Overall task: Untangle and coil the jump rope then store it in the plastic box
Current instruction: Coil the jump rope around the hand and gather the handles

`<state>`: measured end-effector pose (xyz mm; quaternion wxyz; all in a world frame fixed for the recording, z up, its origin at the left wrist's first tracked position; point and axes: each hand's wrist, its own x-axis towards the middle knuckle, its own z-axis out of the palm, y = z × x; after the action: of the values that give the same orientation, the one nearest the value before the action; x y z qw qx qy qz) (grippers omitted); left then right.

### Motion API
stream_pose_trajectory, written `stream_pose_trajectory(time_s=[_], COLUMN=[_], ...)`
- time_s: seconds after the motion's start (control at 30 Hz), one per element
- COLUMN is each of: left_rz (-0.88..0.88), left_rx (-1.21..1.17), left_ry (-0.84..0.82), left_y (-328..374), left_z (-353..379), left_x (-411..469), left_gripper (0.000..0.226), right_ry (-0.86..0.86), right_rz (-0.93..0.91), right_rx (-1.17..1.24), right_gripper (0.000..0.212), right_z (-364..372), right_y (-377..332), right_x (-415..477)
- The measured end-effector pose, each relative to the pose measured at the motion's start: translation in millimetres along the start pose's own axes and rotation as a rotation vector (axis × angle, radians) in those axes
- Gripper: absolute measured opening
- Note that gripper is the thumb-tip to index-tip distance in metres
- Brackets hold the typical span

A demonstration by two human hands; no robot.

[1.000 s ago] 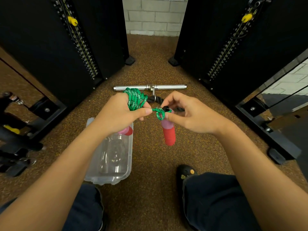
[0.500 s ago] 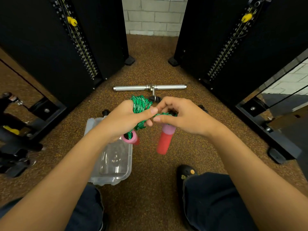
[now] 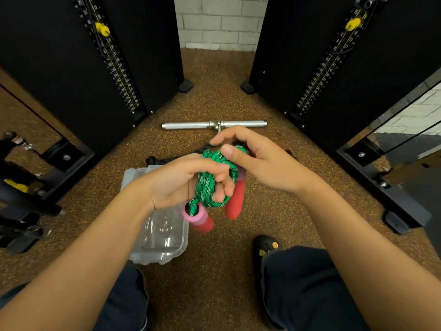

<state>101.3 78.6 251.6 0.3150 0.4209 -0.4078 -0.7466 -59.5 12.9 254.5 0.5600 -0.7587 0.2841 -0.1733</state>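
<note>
The clear plastic box point(image 3: 157, 237) stands open-topped on the floor, its near half unobstructed from above. Over its far right corner hang the left hand point(image 3: 181, 185) and the coiled green jump rope point(image 3: 210, 185), with one pink-capped red handle point(image 3: 198, 217) dangling at the rim (the other point(image 3: 235, 201) hangs just right of it). The right hand point(image 3: 257, 158) hovers beyond. A steel cable bar point(image 3: 213, 124) lies farther back between two black weight stacks point(image 3: 71, 68).

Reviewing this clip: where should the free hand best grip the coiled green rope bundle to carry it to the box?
Probably around the middle of the green rope bundle, from the right, where the right hand already hovers. The left hand covers its left side, and both red handles dangle below, so a mid-coil wrap should keep the loops together.
</note>
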Motion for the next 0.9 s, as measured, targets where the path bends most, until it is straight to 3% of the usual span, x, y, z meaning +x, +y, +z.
stream_pose_trajectory(time_s=[0.27,0.37,0.5,0.9], left_rz=[0.011,0.002,-0.031,-0.089], left_rx=[-0.129,-0.091,-0.018,0.281], left_ry=[-0.053,0.040,0.088,0.201], left_y=[-1.2,0.4,1.1,9.2], left_z=[-6.3,-9.2,-5.2,-11.2], left_x=[-2.0,-2.2,-1.5,-5.9], left_gripper=[0.013,0.010,0.026,0.019], right_ry=[-0.178,-0.241,-0.277,-0.135], right_rz=[0.127,0.102,0.126,0.004], right_rx=[0.347,0.194,0.100,-0.288], right_gripper=[0.034,0.043,0.057,0.046], right_z=[4.6,4.8,5.8,10.7], right_y=[4.5,3.3,3.7,3.0], right_x=[3.6,1.0,0.1,3.3])
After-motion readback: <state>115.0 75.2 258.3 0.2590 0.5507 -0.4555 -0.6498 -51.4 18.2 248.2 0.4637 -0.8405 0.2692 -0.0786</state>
